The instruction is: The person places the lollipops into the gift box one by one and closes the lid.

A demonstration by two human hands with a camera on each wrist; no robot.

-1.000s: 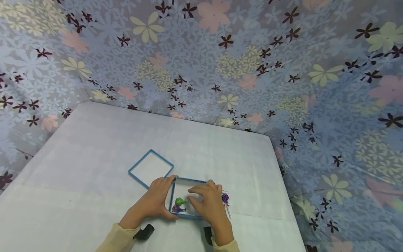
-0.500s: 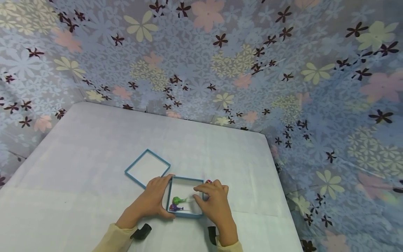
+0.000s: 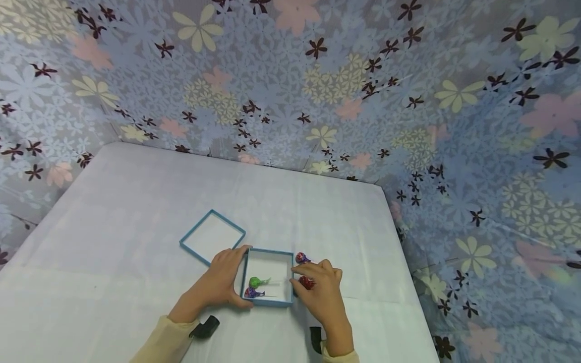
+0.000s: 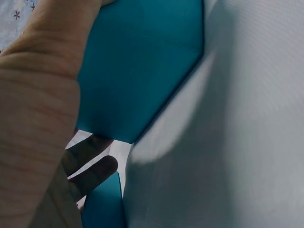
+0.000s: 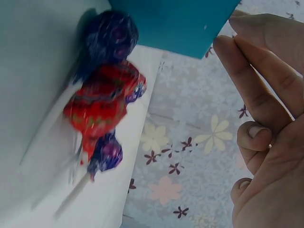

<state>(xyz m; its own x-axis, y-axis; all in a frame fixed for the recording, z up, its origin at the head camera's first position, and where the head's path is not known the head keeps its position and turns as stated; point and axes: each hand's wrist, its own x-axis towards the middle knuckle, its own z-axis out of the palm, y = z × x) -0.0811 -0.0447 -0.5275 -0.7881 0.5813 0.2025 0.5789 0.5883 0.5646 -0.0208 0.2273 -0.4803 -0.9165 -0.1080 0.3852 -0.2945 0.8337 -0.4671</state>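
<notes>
A square blue-edged box (image 3: 271, 303) with a white inside stands before me in the head view. A green lollipop (image 3: 255, 282) and a purple one (image 3: 250, 292) lie in its near left part, sticks pointing right. My left hand (image 3: 222, 280) holds the box's left side, fingers at the far corner and thumb at the near one. My right hand (image 3: 320, 290) is at the box's right edge, thumb and index finger apart and their tips right at the wall. Partly under it lies a red lollipop (image 3: 306, 282). The right wrist view shows the blue wall (image 5: 175, 23) near the fingertips.
A second blue-edged square (image 3: 212, 236), like a lid, lies behind my left hand. Right of the box is a purple-and-red lollipop (image 3: 301, 257); the right wrist view shows several in a cluster (image 5: 102, 99). A flowered cloth (image 3: 281, 91) hangs behind the white table (image 3: 150, 201).
My right hand has moved right, from over the box to its right edge, uncovering the sticks inside and lollipops beyond the far right corner. The left hand stays on the box.
</notes>
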